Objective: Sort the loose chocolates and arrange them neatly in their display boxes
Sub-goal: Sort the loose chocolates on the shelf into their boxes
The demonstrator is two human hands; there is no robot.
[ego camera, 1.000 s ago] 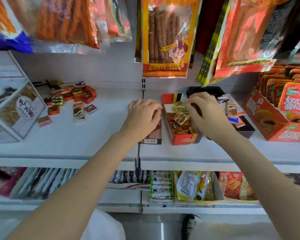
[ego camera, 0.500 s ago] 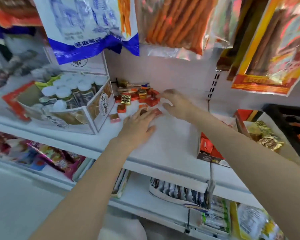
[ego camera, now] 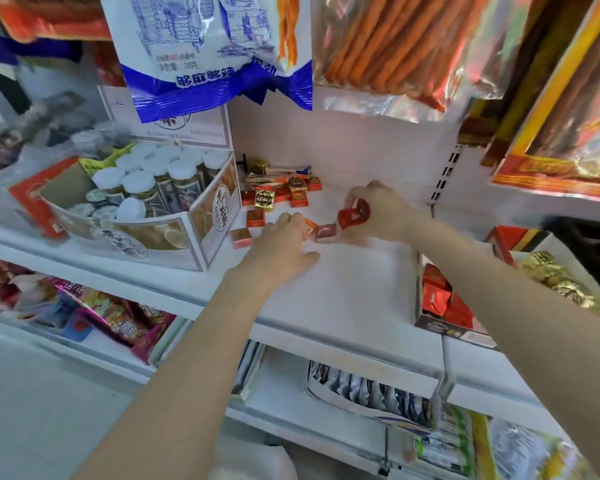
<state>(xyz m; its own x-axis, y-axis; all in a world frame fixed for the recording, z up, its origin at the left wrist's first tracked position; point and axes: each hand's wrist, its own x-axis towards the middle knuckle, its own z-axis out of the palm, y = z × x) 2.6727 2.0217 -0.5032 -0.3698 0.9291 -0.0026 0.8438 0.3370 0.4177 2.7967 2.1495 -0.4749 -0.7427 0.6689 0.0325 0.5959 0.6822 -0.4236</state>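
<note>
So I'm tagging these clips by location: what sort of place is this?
Most likely a small shop or convenience store. Sealed snack packets hang above a white retail shelf, a display carton holds white-capped jars, and the right hand gathers loose red chocolates near a display box.

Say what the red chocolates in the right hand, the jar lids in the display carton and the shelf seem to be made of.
Red chocolates in the right hand: probably foil or glossy film wrappers, since they glint and crease. Jar lids: likely matte white plastic, smooth and even. Display carton: printed cardboard, with a brown raw inner face. Shelf: smooth white, perhaps painted metal; unclear.
</note>
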